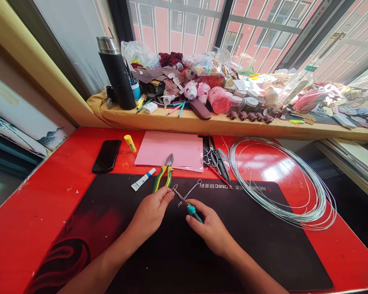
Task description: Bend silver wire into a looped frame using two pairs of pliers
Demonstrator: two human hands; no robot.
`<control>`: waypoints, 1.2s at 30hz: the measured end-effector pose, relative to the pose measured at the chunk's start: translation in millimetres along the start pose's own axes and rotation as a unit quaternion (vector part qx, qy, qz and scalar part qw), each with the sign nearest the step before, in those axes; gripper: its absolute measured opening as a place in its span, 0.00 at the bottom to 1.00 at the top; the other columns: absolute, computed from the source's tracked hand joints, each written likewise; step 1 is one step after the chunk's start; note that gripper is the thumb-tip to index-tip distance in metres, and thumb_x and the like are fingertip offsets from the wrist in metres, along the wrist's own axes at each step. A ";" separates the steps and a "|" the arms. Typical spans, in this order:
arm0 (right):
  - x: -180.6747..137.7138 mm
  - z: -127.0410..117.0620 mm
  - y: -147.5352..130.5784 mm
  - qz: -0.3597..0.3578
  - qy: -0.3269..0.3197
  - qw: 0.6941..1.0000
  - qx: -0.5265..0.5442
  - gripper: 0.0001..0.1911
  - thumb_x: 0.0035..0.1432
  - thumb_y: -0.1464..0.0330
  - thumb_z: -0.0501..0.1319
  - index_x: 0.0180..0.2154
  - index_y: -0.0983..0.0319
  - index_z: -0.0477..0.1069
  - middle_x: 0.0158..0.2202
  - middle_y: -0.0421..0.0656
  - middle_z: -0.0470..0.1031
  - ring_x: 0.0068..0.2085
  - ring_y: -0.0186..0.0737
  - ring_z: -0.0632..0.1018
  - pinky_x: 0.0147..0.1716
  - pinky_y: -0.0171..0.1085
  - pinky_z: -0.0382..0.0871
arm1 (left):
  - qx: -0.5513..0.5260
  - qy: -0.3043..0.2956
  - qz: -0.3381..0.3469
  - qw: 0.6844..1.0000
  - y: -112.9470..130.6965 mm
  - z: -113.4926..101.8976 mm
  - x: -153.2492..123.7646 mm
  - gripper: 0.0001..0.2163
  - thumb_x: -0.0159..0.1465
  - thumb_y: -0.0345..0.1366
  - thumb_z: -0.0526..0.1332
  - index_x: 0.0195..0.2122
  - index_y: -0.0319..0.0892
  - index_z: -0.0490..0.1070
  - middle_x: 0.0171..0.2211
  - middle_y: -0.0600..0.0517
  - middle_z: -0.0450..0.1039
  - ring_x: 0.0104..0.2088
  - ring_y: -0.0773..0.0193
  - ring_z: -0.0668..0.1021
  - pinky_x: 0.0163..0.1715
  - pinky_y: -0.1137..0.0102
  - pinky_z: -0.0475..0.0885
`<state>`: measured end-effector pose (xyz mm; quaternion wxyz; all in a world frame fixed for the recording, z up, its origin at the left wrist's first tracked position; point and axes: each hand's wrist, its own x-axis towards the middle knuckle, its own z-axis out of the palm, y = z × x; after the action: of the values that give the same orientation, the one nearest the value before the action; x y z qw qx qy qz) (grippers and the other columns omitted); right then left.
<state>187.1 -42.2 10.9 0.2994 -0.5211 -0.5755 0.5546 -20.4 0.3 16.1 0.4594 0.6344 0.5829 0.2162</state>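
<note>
red table, black mat, phone, wire coil, pink sheet

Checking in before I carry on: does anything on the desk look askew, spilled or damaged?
Nothing spilled or broken. The wire coil has loose loops splaying toward the red desk's right edge. The left hand pinches a small wire piece; the right hand holds teal-handled pliers. The windowsill is heavily cluttered.

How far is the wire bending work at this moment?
Done: one short wire piece with looped ends lies on the mat. In hand: the right hand works teal-handled pliers on a small wire loop pinched by the left hand. Left: the big wire coil remains.
</note>
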 end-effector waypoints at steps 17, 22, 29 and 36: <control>0.3 5.5 0.0 0.005 0.014 1.000 -0.027 0.23 0.59 0.72 0.59 0.56 0.60 0.75 0.45 0.42 0.79 0.44 0.46 0.76 0.49 0.42 0.68 | 0.119 0.068 0.006 0.991 4.4 6.3 -10.7 0.15 0.72 0.45 0.49 0.32 0.49 0.69 0.23 0.54 0.70 0.26 0.57 0.74 0.27 0.68 0.55; -1.5 10.7 -0.9 0.008 0.027 0.999 -0.038 0.27 0.56 0.75 0.58 0.57 0.60 0.74 0.43 0.42 0.79 0.42 0.44 0.75 0.48 0.41 0.69 | 0.172 0.052 0.000 0.984 7.9 6.3 -12.2 0.16 0.74 0.45 0.45 0.34 0.49 0.67 0.24 0.53 0.71 0.27 0.57 0.74 0.28 0.68 0.53; 2.0 4.9 -1.8 0.001 0.009 1.000 0.001 0.25 0.58 0.71 0.61 0.58 0.60 0.74 0.43 0.42 0.78 0.43 0.45 0.75 0.48 0.41 0.69 | 0.112 0.053 0.007 0.992 2.8 7.2 -8.9 0.17 0.74 0.46 0.46 0.37 0.49 0.71 0.26 0.54 0.71 0.28 0.58 0.73 0.29 0.68 0.56; -2.4 1.6 2.6 0.072 -0.043 0.988 0.131 0.30 0.60 0.61 0.66 0.62 0.57 0.69 0.33 0.38 0.69 0.28 0.34 0.67 0.28 0.34 0.64 | -0.171 0.004 -0.009 0.985 -10.4 8.2 4.5 0.20 0.69 0.55 0.52 0.33 0.44 0.71 0.19 0.60 0.53 0.21 0.66 0.61 0.24 0.71 0.54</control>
<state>187.0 -45.3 8.7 0.2995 -0.4933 -0.4710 0.6672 -18.4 0.7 2.3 0.5604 0.5404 0.5447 0.3117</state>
